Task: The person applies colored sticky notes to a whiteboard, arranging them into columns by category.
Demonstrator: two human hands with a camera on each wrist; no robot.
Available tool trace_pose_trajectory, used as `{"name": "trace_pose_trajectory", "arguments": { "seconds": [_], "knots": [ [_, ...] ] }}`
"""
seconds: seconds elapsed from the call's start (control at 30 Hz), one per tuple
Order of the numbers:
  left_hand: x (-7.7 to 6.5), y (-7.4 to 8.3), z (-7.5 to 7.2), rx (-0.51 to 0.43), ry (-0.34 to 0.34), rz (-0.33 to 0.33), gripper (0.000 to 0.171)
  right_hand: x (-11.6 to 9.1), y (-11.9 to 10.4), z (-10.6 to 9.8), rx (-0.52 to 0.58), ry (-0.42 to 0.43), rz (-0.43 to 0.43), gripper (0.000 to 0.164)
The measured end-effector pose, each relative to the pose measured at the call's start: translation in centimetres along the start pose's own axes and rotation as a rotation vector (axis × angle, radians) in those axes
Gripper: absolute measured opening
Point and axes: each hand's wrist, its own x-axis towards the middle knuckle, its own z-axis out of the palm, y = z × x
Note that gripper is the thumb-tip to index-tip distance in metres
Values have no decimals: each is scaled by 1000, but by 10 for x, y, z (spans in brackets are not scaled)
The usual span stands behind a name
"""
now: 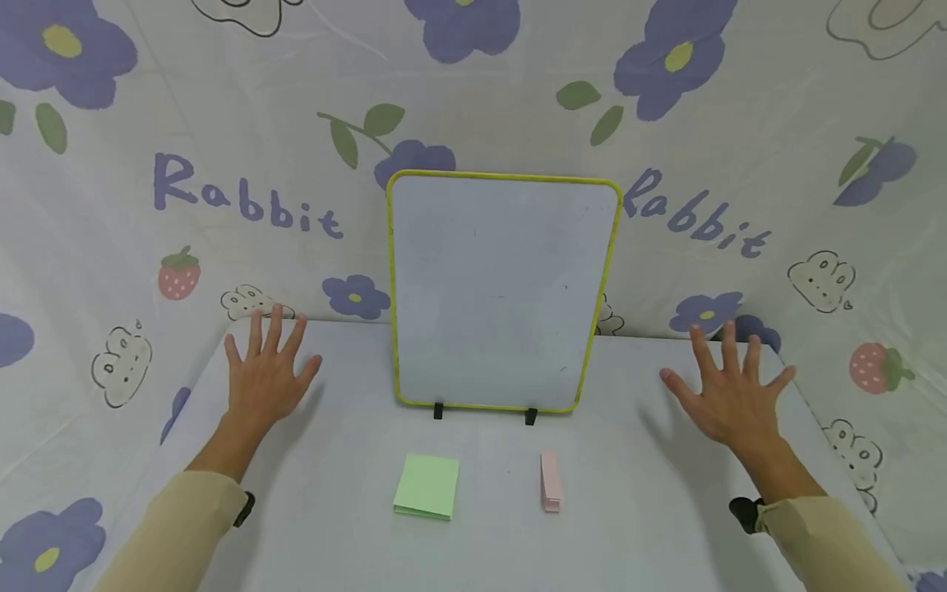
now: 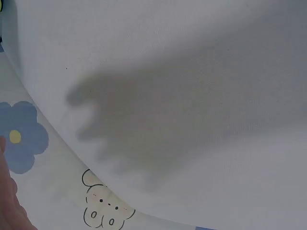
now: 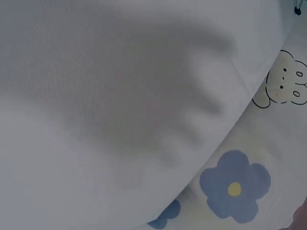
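Note:
My left hand (image 1: 265, 380) is spread above the left part of the table, fingers straight, holding nothing. On the opposite side my right hand (image 1: 732, 403) hovers with its fingers spread too, also holding nothing. Between them lie a pad of light green sticky notes (image 1: 427, 487) and, to its right, a narrow pink block (image 1: 551, 482), possibly a slim stack of notes. Behind these stands a whiteboard (image 1: 503, 292) with a yellow rim, leaning back on small black feet. Only a sliver of the left hand (image 2: 10, 206) and of the right hand (image 3: 300, 218) enters each wrist view.
The white table (image 1: 333, 510) has its far edge just behind the whiteboard. A curtain (image 1: 503, 107) printed with flowers, rabbits and strawberries hangs at the back and sides. Both hands cast shadows on the tabletop.

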Motion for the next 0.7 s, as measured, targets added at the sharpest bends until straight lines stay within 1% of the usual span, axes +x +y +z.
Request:
{"name": "trace_pose_trajectory", "arguments": {
  "seconds": [0.2,0.4,0.53,0.7],
  "knots": [
    [-4,6,-2,13,1,21,70,-3,-5,2,-2,9,-26,90],
    [-9,19,-4,17,52,82,68,-6,-18,-1,13,15,-57,89],
    [-11,29,-6,-1,62,117,68,-10,-28,-4,25,30,-90,90],
    [-16,43,-8,-55,90,165,68,-14,-42,-6,41,75,-155,89]
  ]
}}
